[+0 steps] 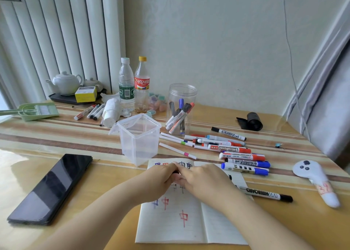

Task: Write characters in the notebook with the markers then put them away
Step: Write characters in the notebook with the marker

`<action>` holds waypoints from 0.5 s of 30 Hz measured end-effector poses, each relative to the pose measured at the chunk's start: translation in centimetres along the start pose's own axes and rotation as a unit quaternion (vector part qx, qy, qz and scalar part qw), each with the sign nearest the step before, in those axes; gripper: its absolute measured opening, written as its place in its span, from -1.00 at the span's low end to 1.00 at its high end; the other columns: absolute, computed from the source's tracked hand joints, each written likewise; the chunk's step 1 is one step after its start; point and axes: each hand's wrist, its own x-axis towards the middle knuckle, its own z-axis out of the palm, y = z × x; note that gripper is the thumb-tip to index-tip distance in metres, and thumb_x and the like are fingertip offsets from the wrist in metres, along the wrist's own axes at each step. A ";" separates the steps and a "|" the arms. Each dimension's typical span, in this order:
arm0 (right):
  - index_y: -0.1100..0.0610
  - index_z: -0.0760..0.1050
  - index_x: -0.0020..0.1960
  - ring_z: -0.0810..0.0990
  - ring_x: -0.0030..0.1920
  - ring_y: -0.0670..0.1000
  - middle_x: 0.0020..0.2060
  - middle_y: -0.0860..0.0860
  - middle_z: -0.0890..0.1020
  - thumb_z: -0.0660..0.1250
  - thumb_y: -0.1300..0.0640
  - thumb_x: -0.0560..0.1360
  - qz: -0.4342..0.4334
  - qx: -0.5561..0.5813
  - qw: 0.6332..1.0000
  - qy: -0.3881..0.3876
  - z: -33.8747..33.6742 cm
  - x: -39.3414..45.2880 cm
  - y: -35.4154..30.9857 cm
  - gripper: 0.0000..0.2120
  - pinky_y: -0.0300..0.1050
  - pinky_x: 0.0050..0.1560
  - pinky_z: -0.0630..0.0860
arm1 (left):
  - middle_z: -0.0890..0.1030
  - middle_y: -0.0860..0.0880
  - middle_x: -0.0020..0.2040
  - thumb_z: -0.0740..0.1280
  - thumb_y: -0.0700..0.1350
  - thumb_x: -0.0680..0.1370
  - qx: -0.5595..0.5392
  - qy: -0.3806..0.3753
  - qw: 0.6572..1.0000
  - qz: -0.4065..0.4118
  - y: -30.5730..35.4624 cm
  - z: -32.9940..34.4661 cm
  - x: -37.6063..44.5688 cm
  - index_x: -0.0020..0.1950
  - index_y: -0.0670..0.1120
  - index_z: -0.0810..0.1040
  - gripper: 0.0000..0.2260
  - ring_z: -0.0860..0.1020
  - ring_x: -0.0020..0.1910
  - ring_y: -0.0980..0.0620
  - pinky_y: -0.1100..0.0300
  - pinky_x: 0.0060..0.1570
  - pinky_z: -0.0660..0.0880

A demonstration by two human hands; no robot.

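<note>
An open notebook (176,223) lies at the front of the table, with red, blue and black characters on its left page. Over its upper part my left hand (159,179) and my right hand (204,181) meet, fingers curled round a small dark marker that is almost fully hidden between them. A black whiteboard marker (265,193) lies at the notebook's right edge. A heap of several red, blue and black markers (238,156) lies behind and to the right. A round clear jar (180,98) holds several markers. A square clear tub (139,138) stands open.
A dark phone (50,189) lies at the front left. Two plastic bottles (134,83), a white teapot (66,83), a green dustpan (36,110) and more markers (91,111) stand at the back left. A white controller (316,181) and a black roll (251,120) lie at the right.
</note>
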 end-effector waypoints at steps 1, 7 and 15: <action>0.00 0.43 0.35 0.60 -0.42 0.11 -0.38 0.02 0.63 -0.18 -0.21 0.52 -0.002 0.017 1.000 -0.010 -0.3 0.1 -0.1 -0.39 -0.14 -0.50 0.27 | 0.37 0.07 -0.23 0.02 -0.10 0.65 0.005 -0.002 1.000 0.000 -0.1 -0.1 0.0 0.03 -0.10 0.35 -0.84 0.35 -0.24 0.06 0.29 -0.31 0.20; -0.02 -0.01 0.48 0.54 -0.14 0.04 -0.09 0.05 0.58 0.12 -0.06 0.56 0.135 0.216 0.957 -0.136 -2.5 0.0 0.8 -0.44 -0.06 -0.22 0.41 | 0.44 0.04 -0.14 0.03 -0.01 0.63 -0.022 0.056 0.998 -0.030 -1.7 -0.6 -0.6 -0.02 -0.09 0.36 -0.80 0.43 -0.18 0.03 0.19 -0.18 0.34; -0.03 0.30 0.11 0.55 -0.31 -0.13 -0.10 -0.01 0.68 0.14 0.23 0.60 0.192 0.583 0.787 -0.062 -3.6 0.3 1.9 -0.82 -0.26 -0.18 0.52 | 0.41 0.12 -0.07 0.15 -0.02 0.60 -0.036 0.100 0.994 0.008 -2.9 -0.7 -1.9 -0.03 0.05 0.29 -0.95 0.42 -0.14 0.08 0.27 -0.15 0.37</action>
